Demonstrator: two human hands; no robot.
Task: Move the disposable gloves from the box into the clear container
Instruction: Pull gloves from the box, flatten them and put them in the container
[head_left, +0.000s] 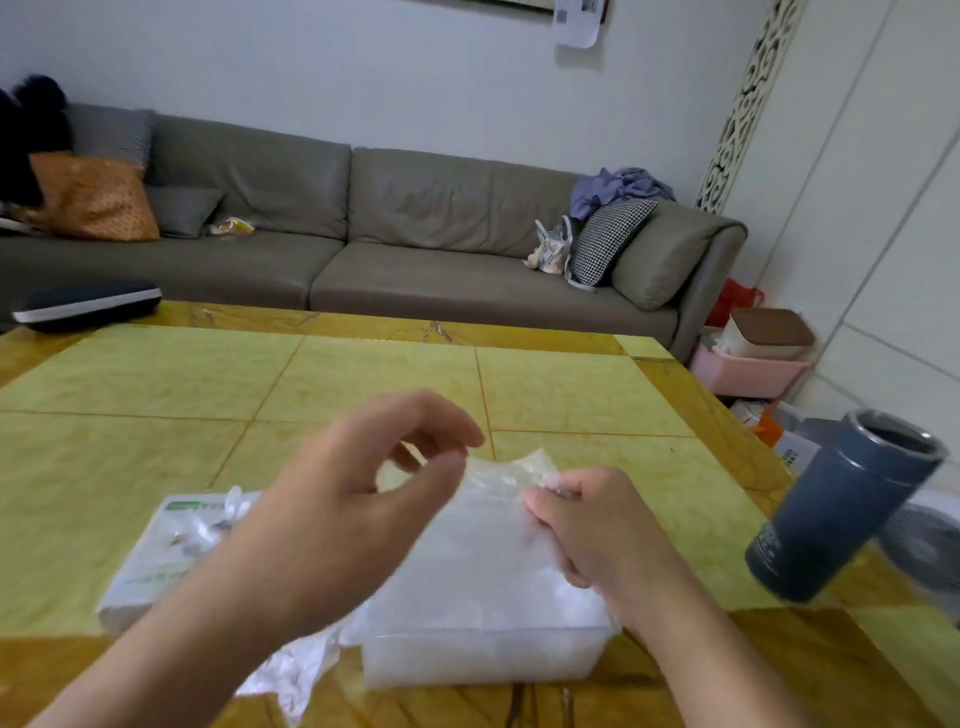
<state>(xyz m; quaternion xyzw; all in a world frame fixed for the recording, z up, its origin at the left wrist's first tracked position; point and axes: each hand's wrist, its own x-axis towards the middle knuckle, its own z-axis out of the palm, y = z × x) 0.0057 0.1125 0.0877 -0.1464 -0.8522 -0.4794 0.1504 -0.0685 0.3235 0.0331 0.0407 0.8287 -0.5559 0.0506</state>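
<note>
Near the yellow-green tiled table's (156, 384) front edge, both hands hover above the clear rectangular plastic container (483, 660). Left hand (358, 499) (fingers curled) and right hand (587, 525) each pinch a thin translucent disposable glove (498, 488).

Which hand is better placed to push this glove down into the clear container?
Probably the right hand: it pinches the glove directly above the clear container. The left hand pinches the glove's other edge, nearer the box.
</note>
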